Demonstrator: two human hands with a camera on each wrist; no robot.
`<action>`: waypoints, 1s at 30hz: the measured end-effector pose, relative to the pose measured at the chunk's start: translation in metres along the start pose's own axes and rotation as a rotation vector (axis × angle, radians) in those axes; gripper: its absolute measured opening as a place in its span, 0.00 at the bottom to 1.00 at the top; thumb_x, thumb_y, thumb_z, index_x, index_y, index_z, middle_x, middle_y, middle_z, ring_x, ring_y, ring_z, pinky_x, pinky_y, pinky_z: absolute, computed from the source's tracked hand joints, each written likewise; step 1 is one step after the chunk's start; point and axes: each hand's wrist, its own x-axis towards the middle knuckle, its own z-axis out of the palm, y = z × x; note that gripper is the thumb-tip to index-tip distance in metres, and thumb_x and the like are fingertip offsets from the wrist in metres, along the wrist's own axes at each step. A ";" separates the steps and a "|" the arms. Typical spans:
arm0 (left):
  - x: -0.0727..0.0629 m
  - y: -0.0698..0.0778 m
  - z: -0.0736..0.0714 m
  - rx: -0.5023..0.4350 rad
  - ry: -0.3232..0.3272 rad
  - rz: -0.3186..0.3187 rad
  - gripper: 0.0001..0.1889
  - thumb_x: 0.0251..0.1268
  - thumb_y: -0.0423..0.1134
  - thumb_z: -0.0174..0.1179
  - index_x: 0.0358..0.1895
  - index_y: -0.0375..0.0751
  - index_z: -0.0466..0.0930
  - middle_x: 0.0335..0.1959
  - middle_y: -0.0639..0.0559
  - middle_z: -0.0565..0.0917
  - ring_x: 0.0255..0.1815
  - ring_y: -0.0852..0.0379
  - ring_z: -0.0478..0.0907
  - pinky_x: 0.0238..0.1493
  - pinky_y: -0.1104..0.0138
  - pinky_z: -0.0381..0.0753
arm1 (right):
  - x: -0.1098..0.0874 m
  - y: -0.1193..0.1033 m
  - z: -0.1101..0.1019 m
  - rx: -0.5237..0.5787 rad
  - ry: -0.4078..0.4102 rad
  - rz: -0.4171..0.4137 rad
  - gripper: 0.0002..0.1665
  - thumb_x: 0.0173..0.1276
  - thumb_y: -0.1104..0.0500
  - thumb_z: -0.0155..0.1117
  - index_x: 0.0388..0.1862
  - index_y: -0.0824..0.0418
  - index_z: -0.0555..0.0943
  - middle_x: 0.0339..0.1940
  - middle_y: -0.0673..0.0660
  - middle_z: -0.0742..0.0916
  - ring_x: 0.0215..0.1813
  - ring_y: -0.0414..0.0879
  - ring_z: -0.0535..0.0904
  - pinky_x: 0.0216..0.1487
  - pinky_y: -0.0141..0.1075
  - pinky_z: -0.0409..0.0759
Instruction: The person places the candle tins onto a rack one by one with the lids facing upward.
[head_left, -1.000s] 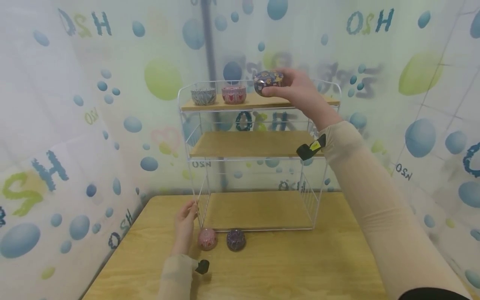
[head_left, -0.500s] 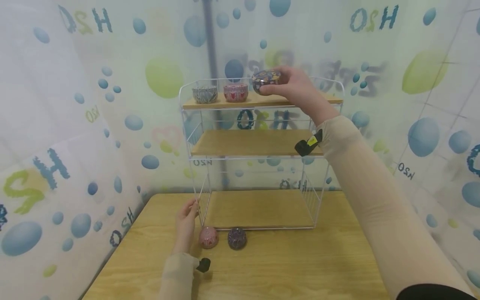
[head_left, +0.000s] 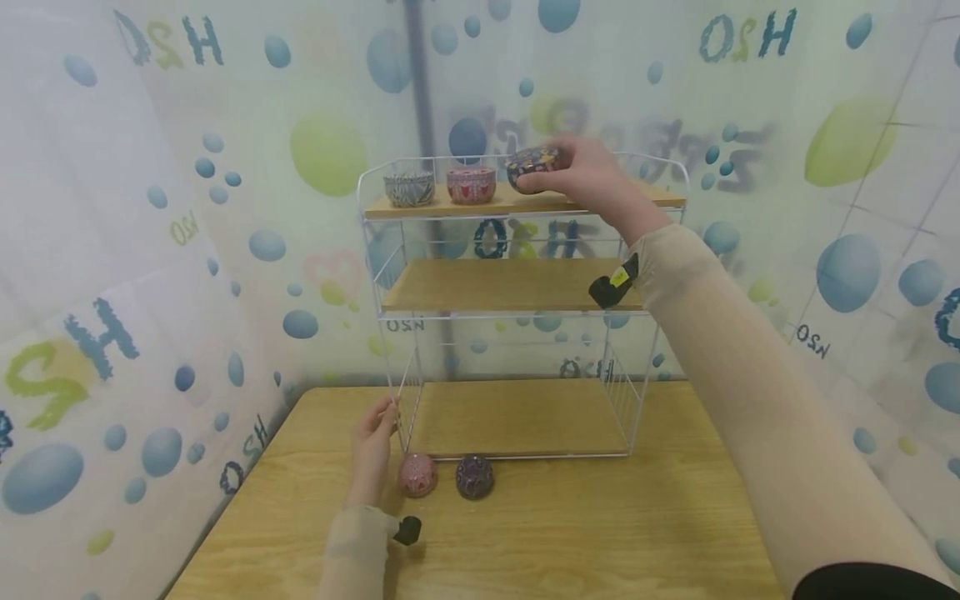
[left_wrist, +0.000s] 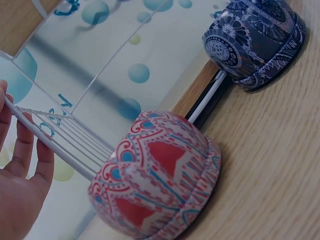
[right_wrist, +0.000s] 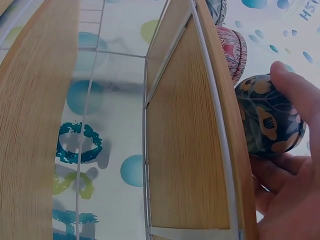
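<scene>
My right hand [head_left: 588, 177] grips a dark floral round tin [head_left: 531, 169] at the top shelf, thumb on the near side. In the right wrist view the dark tin [right_wrist: 270, 115] is at the shelf's front edge; I cannot tell whether it rests fully on the board. To its left on that shelf stand a red-and-pink tin [head_left: 471, 185] and a grey leaf-patterned tin [head_left: 409, 189]. My left hand [head_left: 372, 433] holds the left upright of the white wire rack [left_wrist: 55, 142], fingers curled at the wire. Beside it on the table sit a pink-red tin [head_left: 417, 475] and a dark purple tin [head_left: 474, 477].
The rack has three wooden boards: the top board [head_left: 600, 200], the middle board [head_left: 510, 285] and the bottom board [head_left: 517, 417]. It stands at the back of a wooden table [head_left: 600, 533]. Behind it hangs a bubble-printed curtain [head_left: 322, 250].
The dark floral tin has come down slightly and tilted in my right hand. The left hand keeps its hold on the rack. The head view has shifted a little.
</scene>
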 end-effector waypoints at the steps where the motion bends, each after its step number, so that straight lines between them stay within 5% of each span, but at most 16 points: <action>1: 0.000 0.000 0.000 0.002 0.002 -0.004 0.17 0.75 0.36 0.51 0.59 0.27 0.73 0.46 0.60 0.79 0.55 0.47 0.72 0.56 0.64 0.74 | 0.000 0.000 0.000 -0.004 0.001 0.002 0.38 0.56 0.36 0.71 0.61 0.53 0.74 0.36 0.57 0.77 0.29 0.47 0.62 0.31 0.41 0.64; 3: 0.000 0.000 0.000 0.000 0.001 -0.006 0.17 0.75 0.36 0.51 0.59 0.26 0.72 0.45 0.60 0.79 0.54 0.50 0.72 0.56 0.65 0.74 | 0.002 0.001 0.001 -0.014 0.004 -0.001 0.34 0.56 0.36 0.71 0.53 0.56 0.75 0.33 0.58 0.75 0.28 0.47 0.62 0.30 0.41 0.64; 7: -0.001 0.000 0.001 -0.007 0.006 0.005 0.17 0.75 0.35 0.51 0.58 0.25 0.72 0.43 0.61 0.80 0.51 0.53 0.73 0.55 0.65 0.75 | 0.003 0.002 0.001 -0.049 0.001 0.012 0.45 0.56 0.35 0.71 0.67 0.56 0.70 0.42 0.58 0.77 0.36 0.46 0.69 0.38 0.40 0.72; 9: -0.001 0.000 0.001 -0.011 0.008 0.015 0.17 0.75 0.34 0.51 0.58 0.23 0.72 0.42 0.61 0.80 0.51 0.52 0.74 0.55 0.64 0.76 | 0.004 0.002 0.001 -0.052 -0.002 0.010 0.45 0.56 0.36 0.71 0.66 0.58 0.70 0.42 0.58 0.76 0.38 0.47 0.69 0.39 0.41 0.71; 14: -0.001 0.000 0.002 -0.013 0.011 0.026 0.17 0.74 0.33 0.51 0.57 0.22 0.72 0.41 0.62 0.80 0.49 0.54 0.74 0.54 0.65 0.76 | 0.005 0.004 0.002 -0.048 -0.001 -0.024 0.31 0.57 0.37 0.71 0.36 0.60 0.70 0.27 0.55 0.69 0.29 0.48 0.62 0.31 0.41 0.63; 16: 0.000 0.000 0.002 -0.013 0.013 0.022 0.17 0.74 0.33 0.51 0.57 0.23 0.72 0.41 0.62 0.80 0.48 0.56 0.74 0.54 0.65 0.76 | 0.006 0.003 0.002 -0.056 -0.002 -0.037 0.30 0.57 0.38 0.71 0.32 0.59 0.69 0.24 0.53 0.69 0.27 0.47 0.61 0.29 0.41 0.62; 24: 0.000 0.001 0.002 0.013 0.012 0.009 0.16 0.74 0.35 0.52 0.56 0.25 0.73 0.45 0.59 0.80 0.49 0.57 0.74 0.53 0.67 0.75 | 0.006 0.003 0.001 -0.065 -0.017 -0.003 0.27 0.59 0.40 0.71 0.41 0.61 0.75 0.35 0.57 0.78 0.35 0.49 0.70 0.36 0.41 0.70; 30: -0.002 0.004 0.003 0.011 0.012 0.000 0.15 0.75 0.36 0.52 0.56 0.27 0.74 0.47 0.57 0.80 0.56 0.43 0.71 0.56 0.62 0.72 | 0.006 0.002 0.000 -0.103 -0.050 0.050 0.31 0.58 0.36 0.69 0.42 0.61 0.74 0.37 0.56 0.76 0.37 0.49 0.69 0.37 0.42 0.69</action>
